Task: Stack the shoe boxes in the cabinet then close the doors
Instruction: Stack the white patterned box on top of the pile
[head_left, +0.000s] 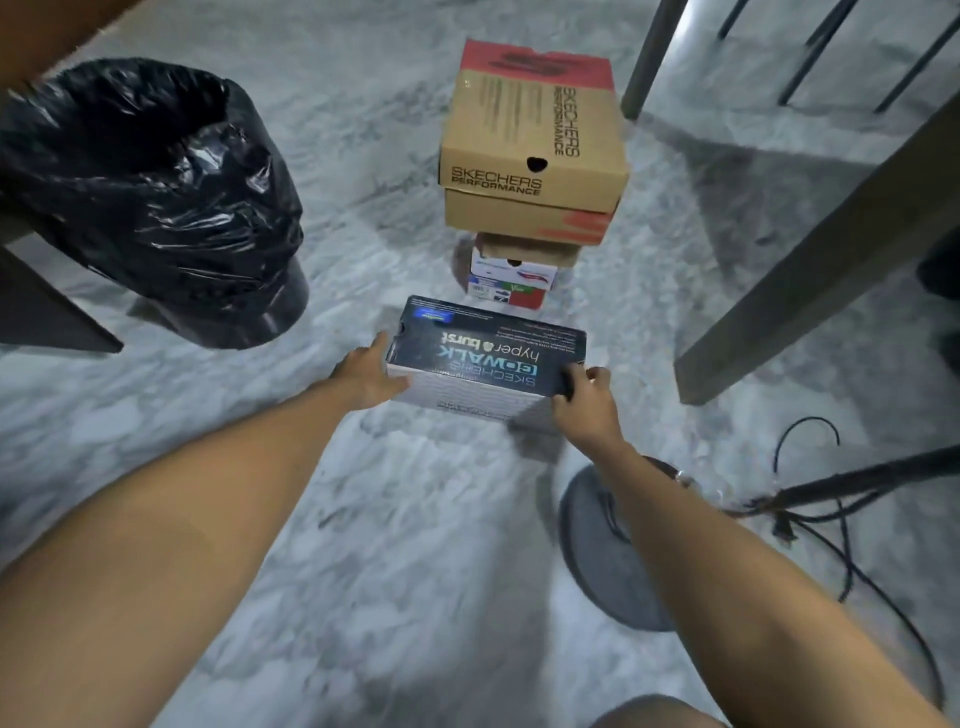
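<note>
- Nearest, the left hand (371, 375) presses flat on one short end of the dark blue shoe box (485, 358); the right hand (584, 397) curls around the opposite end, so both clamp it.
- The box sits low over the marble floor (415, 519); whether it touches is unclear.
- Step in hand, as I judge it: picking up the first box.
- Beyond it, the stack of shoe boxes (530, 156) waits.
- No cabinet in view; next means lifting and turning to find it.

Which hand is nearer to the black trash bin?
Left. The left hand, on the dark shoe box's left end, faces the trash bin; the right hand grips the far end.
</note>
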